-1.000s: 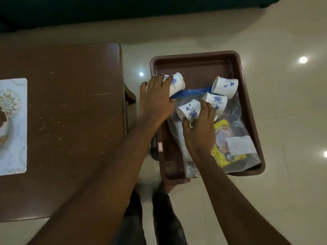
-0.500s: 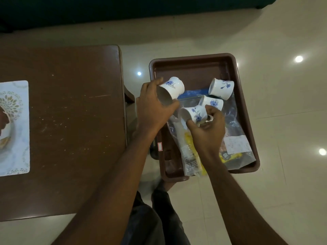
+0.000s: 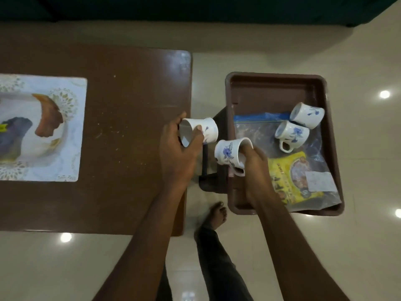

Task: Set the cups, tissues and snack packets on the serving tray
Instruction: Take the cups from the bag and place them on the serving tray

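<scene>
White floral cup (image 3: 208, 131) gripped in left hand (image 3: 176, 155) mid-frame, second cup (image 3: 229, 153) gripped in right hand (image 3: 254, 168), over brown tray's (image 3: 275, 76) left edge

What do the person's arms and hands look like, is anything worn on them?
No sleeves show: the left arm and right arm are bare to the frame edge. The left hand and right hand show no glove, watch, bracelet or ring. Dark trousers and a bare foot show below.
</scene>
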